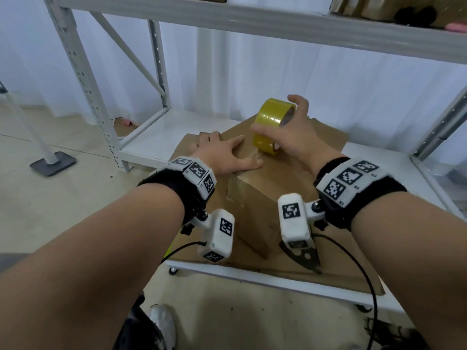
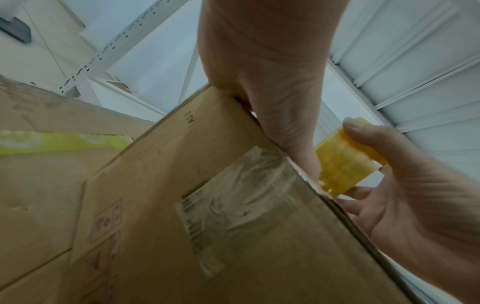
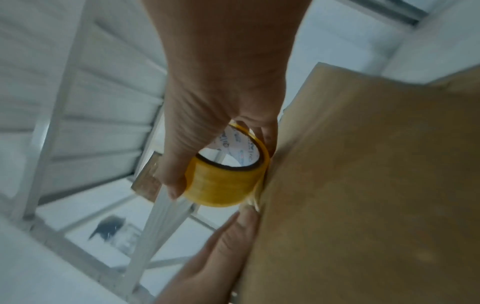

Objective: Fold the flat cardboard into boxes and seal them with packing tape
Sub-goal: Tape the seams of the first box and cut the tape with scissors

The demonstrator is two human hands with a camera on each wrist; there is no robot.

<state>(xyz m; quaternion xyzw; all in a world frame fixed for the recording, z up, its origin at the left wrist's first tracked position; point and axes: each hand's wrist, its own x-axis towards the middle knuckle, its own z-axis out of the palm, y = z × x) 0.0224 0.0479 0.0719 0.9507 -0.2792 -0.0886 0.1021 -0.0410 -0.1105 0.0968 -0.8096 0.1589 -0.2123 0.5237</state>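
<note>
A brown cardboard box (image 1: 255, 205) stands on flat cardboard sheets (image 1: 326, 271) on a low white shelf board (image 1: 156, 137) of a grey metal rack (image 1: 83, 72), before a white curtain (image 1: 328, 79). The left hand (image 1: 225, 154) lies spread and flat on the box top. The right hand (image 1: 295, 137) grips the yellow tape roll (image 1: 271, 127), which touches the box top; the floor (image 1: 50, 198) is beige.
</note>
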